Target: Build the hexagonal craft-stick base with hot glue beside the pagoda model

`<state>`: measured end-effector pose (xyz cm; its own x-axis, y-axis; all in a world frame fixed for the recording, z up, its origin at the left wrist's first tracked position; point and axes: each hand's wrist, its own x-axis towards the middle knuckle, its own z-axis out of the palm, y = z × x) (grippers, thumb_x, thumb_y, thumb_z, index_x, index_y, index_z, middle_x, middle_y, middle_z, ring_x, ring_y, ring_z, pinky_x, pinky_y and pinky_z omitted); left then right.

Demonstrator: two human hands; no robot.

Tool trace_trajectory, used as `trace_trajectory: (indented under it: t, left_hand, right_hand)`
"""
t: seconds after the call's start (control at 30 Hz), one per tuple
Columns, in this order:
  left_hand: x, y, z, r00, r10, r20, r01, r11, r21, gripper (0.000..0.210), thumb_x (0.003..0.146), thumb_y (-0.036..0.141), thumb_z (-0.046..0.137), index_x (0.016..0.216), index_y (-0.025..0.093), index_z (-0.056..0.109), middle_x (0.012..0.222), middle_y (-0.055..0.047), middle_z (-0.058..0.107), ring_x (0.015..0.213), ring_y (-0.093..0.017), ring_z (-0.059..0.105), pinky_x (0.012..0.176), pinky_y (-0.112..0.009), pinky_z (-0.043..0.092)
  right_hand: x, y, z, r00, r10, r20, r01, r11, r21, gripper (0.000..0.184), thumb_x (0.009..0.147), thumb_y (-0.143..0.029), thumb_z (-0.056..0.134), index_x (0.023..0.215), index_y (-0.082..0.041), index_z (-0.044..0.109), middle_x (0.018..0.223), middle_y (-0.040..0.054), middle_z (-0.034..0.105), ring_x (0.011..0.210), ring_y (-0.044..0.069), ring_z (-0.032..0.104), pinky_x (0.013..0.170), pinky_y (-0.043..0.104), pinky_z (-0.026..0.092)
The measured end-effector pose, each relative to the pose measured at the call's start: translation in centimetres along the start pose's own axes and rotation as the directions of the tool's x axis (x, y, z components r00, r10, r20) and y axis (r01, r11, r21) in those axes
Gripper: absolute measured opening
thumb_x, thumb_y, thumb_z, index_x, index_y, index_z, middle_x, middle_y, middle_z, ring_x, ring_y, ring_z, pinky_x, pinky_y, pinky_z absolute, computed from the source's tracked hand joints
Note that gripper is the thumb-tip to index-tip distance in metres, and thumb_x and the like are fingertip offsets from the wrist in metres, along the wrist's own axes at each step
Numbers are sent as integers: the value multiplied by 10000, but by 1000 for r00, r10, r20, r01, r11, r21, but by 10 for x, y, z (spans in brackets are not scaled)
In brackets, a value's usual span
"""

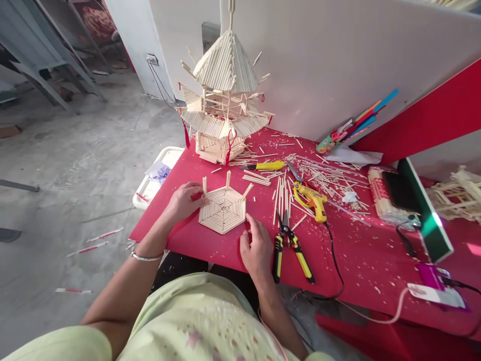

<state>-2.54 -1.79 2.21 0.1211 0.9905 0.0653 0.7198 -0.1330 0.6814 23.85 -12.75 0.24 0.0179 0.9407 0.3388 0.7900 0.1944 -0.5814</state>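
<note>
A flat hexagonal panel of thin wooden sticks (222, 213) lies on the red table, with three short stick posts standing up along its far side. My left hand (183, 201) is at its left corner, finger and thumb closed at the base of the left post. By the right edge is my right hand (257, 246), its index fingertip touching or nearly touching the panel and its thumb held apart. Yellow-and-black snips (289, 245) lie open-bladed to the right of that hand. Beyond the panel rests a yellow utility knife (265, 166).
A stick pagoda model (229, 100) with red tassels stands at the table's back left. A yellow glue gun (313, 198) with a black cord lies among loose sticks (283, 200). Farther right are a phone (402, 190) and a green board (428, 215). A white tray (141, 198) is at the left.
</note>
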Motion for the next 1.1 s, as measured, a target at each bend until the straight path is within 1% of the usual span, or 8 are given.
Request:
trace_trajectory:
  t: [0.17,0.43,0.57,0.67,0.73,0.9,1.0,1.1]
  left_hand:
    - [0,0,3,1000,20,-15,-20,999,30,286,889,480,625,978,267,795,1222,-59,718,1070,-272,670,938,-377,522]
    - [-4,4,5,999,23,-42,-22,999,32,284,888,458,620,968,241,786,1147,-57,735,948,-242,686,832,-339,530]
    - [-12,4,5,997,-27,-77,31,998,47,335,883,483,628,1075,241,757,1183,-67,712,905,-224,682,794,-324,535]
    - [-23,3,3,990,-90,-108,106,983,151,402,879,549,641,1130,247,729,1070,-68,702,879,-231,672,778,-337,521]
    - [-33,4,2,991,-122,-60,132,971,198,398,885,575,637,1098,248,715,989,-54,697,826,-224,664,728,-334,504]
    - [-54,11,3,988,-154,0,147,946,289,439,926,635,582,1160,278,689,1042,-59,706,897,-242,690,640,-317,450]
    - [-54,13,7,988,-151,-33,154,936,316,441,945,615,564,1213,288,688,1081,-65,710,943,-256,694,644,-323,447]
    - [-47,14,12,992,-118,-32,122,942,313,422,971,567,530,1243,289,692,1109,-67,714,956,-258,693,643,-326,452]
  right_hand:
    - [0,0,-1,1000,-5,21,6,1000,-24,548,932,-129,465,1466,-214,556,1299,115,715,1163,268,671,1009,441,562]
    - [-1,0,0,999,8,44,-7,1000,-12,538,934,-130,479,1460,-205,556,1346,107,696,1198,266,652,1043,432,541]
    - [-1,0,0,1000,11,26,-10,999,-31,507,933,-126,474,1424,-191,583,1297,109,708,1174,259,651,1031,416,539]
    - [0,-3,-1,999,17,38,-15,999,-42,500,929,-120,471,1409,-187,595,1267,108,716,1141,256,656,1005,401,542]
    - [-2,-6,-4,998,12,65,-8,998,-55,505,930,-116,464,1414,-187,592,1241,107,721,1112,257,657,982,398,543]
    - [-16,-9,-23,999,-11,36,19,975,-220,549,944,-147,494,1484,-238,541,1388,115,652,1231,307,581,1081,512,463]
    - [-25,2,-41,995,80,-65,-98,930,-353,545,946,-207,550,1490,-244,542,1502,150,556,1373,385,465,1145,634,354]
    - [-31,20,-54,986,149,-78,-168,884,-436,518,972,-180,490,1485,-226,543,1495,180,554,1327,389,502,1100,633,375]
